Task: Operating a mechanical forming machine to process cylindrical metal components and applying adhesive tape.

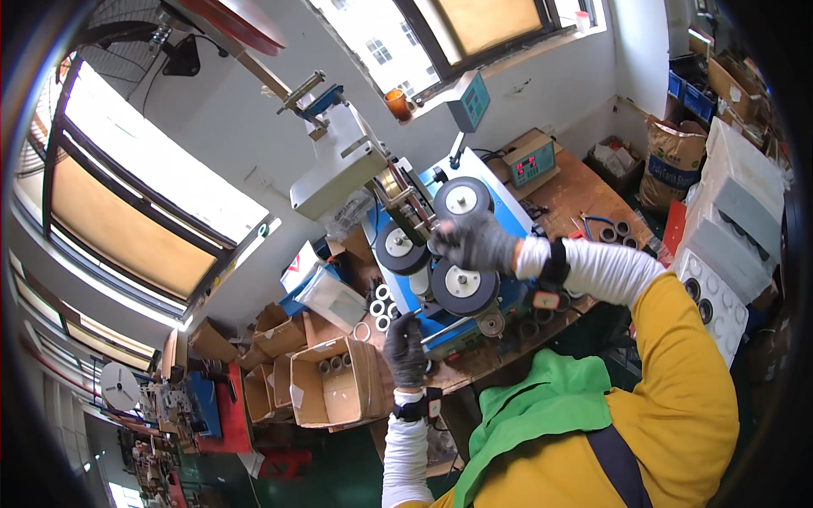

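A winding machine with a blue base (511, 222) stands on the bench, with three black rollers (479, 298) on its top and a grey winding head (343, 161) above. My right hand (476, 242), in a grey glove, reaches over the rollers to the winding head's lower end. Its fingers are bent together there; what they grip is hidden. At the base's near left corner is my gloved left hand (405, 351), beside a metal rod (447, 331). Its fingers are drawn together, and a small pale tip shows at them, too small to name.
White rings (380, 307) lie left of the machine. Beyond them stands an open cardboard box (326, 389) with dark rings inside. A control box with a red display (532, 166), blue-handled pliers (600, 219) and grey rings (623, 229) are at the right.
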Demonstrator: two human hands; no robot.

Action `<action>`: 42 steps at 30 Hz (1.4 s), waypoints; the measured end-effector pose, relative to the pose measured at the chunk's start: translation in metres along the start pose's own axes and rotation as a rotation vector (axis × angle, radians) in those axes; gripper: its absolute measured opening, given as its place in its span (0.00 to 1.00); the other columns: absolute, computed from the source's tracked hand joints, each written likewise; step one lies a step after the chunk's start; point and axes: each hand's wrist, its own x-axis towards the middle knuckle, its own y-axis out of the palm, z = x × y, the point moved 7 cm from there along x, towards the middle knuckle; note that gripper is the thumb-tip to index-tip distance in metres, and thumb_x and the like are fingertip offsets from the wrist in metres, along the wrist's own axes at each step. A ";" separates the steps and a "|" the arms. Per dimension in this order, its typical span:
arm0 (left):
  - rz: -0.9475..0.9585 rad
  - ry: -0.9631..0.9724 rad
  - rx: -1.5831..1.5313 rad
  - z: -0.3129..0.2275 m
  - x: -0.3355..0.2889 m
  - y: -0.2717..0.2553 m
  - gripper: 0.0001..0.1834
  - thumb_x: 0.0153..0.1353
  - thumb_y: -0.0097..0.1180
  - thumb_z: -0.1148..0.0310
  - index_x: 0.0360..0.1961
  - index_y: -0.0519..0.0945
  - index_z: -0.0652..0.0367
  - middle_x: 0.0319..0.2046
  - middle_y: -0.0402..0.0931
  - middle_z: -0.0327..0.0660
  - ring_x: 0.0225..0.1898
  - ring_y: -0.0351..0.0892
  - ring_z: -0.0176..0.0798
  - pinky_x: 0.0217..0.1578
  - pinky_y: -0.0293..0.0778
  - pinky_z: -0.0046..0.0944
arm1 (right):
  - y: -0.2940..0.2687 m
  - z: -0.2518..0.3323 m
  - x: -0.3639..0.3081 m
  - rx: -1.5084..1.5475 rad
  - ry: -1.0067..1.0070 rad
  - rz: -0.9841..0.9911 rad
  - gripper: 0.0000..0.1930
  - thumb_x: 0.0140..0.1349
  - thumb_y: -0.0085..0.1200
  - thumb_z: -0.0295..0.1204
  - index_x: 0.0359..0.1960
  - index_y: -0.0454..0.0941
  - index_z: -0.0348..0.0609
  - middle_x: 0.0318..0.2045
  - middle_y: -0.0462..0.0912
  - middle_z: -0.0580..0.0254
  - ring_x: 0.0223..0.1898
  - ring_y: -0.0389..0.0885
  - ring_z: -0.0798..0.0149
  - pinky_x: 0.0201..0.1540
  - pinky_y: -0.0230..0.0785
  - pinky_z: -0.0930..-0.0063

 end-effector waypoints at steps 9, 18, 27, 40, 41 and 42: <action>0.455 -0.363 -0.206 0.007 -0.051 0.102 0.11 0.54 0.53 0.76 0.40 0.72 0.62 0.33 0.74 0.36 0.34 0.71 0.27 0.38 0.68 0.27 | 0.054 0.042 -0.155 0.227 0.593 0.516 0.07 0.49 0.49 0.35 0.27 0.71 0.48 0.20 0.75 0.56 0.25 0.75 0.52 0.27 0.66 0.60; 0.222 -0.247 -0.135 -0.006 0.006 0.084 0.06 0.53 0.54 0.76 0.33 0.75 0.63 0.30 0.76 0.38 0.32 0.73 0.30 0.36 0.70 0.30 | 0.044 0.017 -0.176 0.737 0.942 0.353 0.09 0.54 0.50 0.34 0.32 0.74 0.44 0.23 0.78 0.59 0.26 0.79 0.64 0.29 0.71 0.70; -0.006 -0.002 0.037 -0.005 0.079 0.095 0.08 0.54 0.53 0.75 0.36 0.76 0.64 0.30 0.78 0.41 0.31 0.75 0.30 0.35 0.70 0.28 | 0.035 -0.012 -0.188 0.563 0.792 0.322 0.09 0.51 0.50 0.34 0.31 0.73 0.44 0.25 0.77 0.53 0.29 0.76 0.53 0.34 0.68 0.66; 0.046 -0.217 -0.087 0.026 0.098 0.098 0.07 0.54 0.52 0.75 0.35 0.77 0.63 0.28 0.77 0.38 0.27 0.71 0.26 0.30 0.68 0.25 | 0.018 -0.049 -0.174 0.562 0.741 0.367 0.08 0.51 0.50 0.34 0.30 0.73 0.45 0.25 0.76 0.54 0.30 0.76 0.54 0.34 0.68 0.66; 0.048 -0.218 -0.088 0.028 0.100 0.099 0.07 0.54 0.52 0.75 0.35 0.77 0.63 0.28 0.77 0.38 0.27 0.71 0.26 0.30 0.68 0.25 | 0.012 -0.055 -0.164 0.573 0.713 0.339 0.08 0.51 0.50 0.34 0.30 0.73 0.45 0.24 0.76 0.53 0.30 0.76 0.53 0.34 0.67 0.67; 0.017 -0.205 -0.061 0.028 0.103 0.098 0.07 0.54 0.52 0.76 0.35 0.77 0.63 0.28 0.77 0.38 0.27 0.71 0.26 0.30 0.68 0.25 | 0.009 -0.063 -0.157 0.570 0.683 0.298 0.08 0.51 0.51 0.34 0.30 0.73 0.45 0.24 0.76 0.54 0.30 0.76 0.54 0.34 0.68 0.67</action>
